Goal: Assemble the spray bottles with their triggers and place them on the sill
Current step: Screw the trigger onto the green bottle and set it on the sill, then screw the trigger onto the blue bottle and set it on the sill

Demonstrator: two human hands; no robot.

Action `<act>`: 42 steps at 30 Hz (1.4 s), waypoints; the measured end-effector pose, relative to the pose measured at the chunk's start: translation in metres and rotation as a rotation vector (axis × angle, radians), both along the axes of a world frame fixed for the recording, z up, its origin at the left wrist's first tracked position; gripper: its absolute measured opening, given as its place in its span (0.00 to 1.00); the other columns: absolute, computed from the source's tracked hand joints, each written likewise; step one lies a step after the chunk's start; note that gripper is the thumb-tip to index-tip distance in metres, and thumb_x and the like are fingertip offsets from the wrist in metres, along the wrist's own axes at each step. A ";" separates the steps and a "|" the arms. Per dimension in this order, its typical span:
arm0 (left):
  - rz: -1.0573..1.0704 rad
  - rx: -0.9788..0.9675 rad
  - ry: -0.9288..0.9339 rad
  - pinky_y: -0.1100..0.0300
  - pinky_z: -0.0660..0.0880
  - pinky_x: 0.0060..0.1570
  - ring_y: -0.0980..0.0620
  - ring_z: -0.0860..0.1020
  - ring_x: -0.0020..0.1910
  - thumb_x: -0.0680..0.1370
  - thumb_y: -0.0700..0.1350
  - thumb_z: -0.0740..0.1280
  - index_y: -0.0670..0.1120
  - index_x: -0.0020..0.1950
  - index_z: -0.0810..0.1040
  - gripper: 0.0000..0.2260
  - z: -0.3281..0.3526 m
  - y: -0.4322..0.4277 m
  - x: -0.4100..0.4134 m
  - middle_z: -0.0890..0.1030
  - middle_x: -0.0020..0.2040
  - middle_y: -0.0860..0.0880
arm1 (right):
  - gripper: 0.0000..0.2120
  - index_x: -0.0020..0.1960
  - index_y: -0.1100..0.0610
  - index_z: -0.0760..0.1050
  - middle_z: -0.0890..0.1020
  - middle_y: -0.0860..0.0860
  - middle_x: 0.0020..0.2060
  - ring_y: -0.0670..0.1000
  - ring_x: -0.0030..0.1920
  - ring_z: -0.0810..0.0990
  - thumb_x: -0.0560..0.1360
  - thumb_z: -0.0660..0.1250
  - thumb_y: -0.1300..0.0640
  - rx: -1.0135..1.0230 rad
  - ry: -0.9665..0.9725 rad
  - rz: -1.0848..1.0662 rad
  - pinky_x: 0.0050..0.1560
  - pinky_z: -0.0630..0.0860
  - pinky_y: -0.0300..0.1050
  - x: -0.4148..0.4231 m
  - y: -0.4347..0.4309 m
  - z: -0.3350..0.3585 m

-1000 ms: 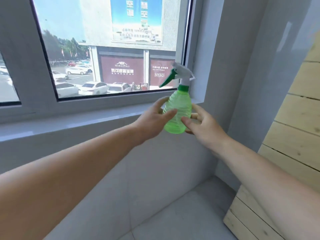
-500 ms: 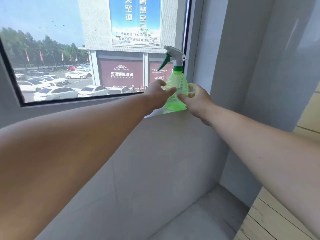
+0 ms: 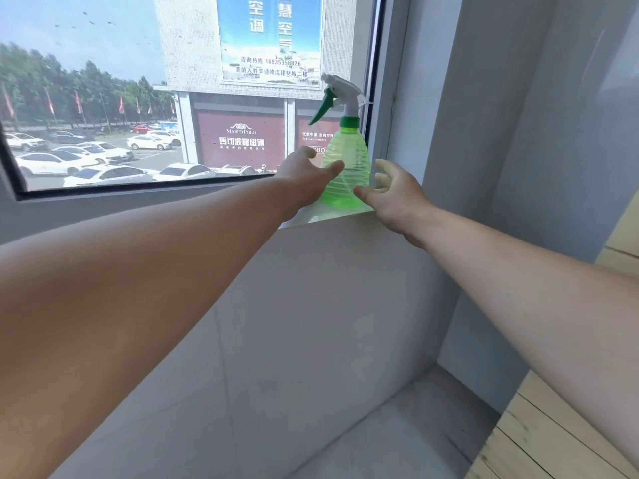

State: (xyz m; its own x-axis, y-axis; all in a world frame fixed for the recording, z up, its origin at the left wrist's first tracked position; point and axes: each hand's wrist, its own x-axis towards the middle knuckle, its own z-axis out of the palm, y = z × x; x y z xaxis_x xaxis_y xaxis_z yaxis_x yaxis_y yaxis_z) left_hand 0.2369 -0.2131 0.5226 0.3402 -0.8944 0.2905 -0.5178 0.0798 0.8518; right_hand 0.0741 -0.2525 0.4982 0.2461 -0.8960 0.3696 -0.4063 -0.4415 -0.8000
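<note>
Green spray bottle [image 3: 345, 167] stands upright on the sill [image 3: 332, 216] at its right end, by the window frame [image 3: 383, 98]; white-and-green trigger [image 3: 337, 98] fitted (nozzle pointing left). Left hand [image 3: 307, 178] and right hand [image 3: 397, 195] flank it, fingers spread, grasping nothing.

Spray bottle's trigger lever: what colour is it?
Dark green, on a white spray head; the trigger lever shows best in the head view.

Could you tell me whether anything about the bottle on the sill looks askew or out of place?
Nothing stands out: the green spray bottle stands upright on the sill, its trigger fitted, both hands open beside it.
</note>
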 end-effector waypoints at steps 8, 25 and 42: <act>-0.061 -0.202 -0.051 0.60 0.76 0.43 0.53 0.81 0.49 0.80 0.56 0.69 0.49 0.73 0.70 0.24 -0.023 0.093 -0.023 0.81 0.55 0.50 | 0.17 0.64 0.52 0.74 0.79 0.48 0.52 0.46 0.46 0.80 0.76 0.70 0.51 -0.067 -0.126 -0.134 0.41 0.74 0.37 -0.047 0.044 -0.066; -0.635 0.980 -0.263 0.53 0.64 0.79 0.48 0.63 0.81 0.66 0.62 0.81 0.51 0.85 0.47 0.60 -0.404 0.257 -0.069 0.57 0.85 0.49 | 0.12 0.53 0.59 0.80 0.81 0.54 0.47 0.54 0.49 0.80 0.75 0.71 0.52 0.755 0.507 -0.137 0.47 0.72 0.42 -0.136 0.183 -0.424; -0.394 0.876 -0.113 0.55 0.74 0.67 0.49 0.74 0.67 0.71 0.49 0.80 0.50 0.77 0.65 0.39 -0.504 0.262 -0.113 0.69 0.73 0.50 | 0.17 0.37 0.53 0.70 0.75 0.46 0.32 0.46 0.33 0.73 0.68 0.77 0.47 0.906 0.507 -0.297 0.31 0.68 0.41 -0.106 0.207 -0.512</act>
